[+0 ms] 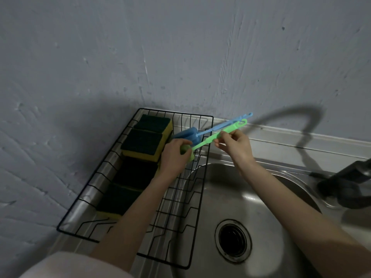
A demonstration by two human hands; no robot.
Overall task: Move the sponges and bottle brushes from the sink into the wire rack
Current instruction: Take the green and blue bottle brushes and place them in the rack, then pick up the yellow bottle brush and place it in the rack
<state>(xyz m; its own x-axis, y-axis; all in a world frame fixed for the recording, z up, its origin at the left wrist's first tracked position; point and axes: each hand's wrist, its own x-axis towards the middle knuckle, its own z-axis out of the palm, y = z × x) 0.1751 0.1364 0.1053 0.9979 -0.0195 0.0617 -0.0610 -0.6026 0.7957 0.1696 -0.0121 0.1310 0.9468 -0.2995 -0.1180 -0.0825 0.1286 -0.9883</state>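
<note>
Two brushes: a green bottle brush (215,135) and a blue bottle brush (216,127) lie side by side at the far right end of the rack, handles slanting up to the right over its rim.
Left hand (173,155): fingers curled round the green brush's sponge head, just inside the rack.
Right hand (235,145): thumb and fingertips pinch the green handle near its hooked end.
Blue brush head: rests in the rack just behind the left hand; no hand holds it.
Wire rack (128,239): black, standing on the steel drainboard left of the basin, against the wall.
Sponges (143,144): four yellow ones with dark green scouring tops in a row along the rack's left side; the nearer two are in shadow, so their edges are hard to make out.
Sink (259,197): steel basin with a round drain (232,239).
Faucet (349,183): dark, at the right edge, blurred.
</note>
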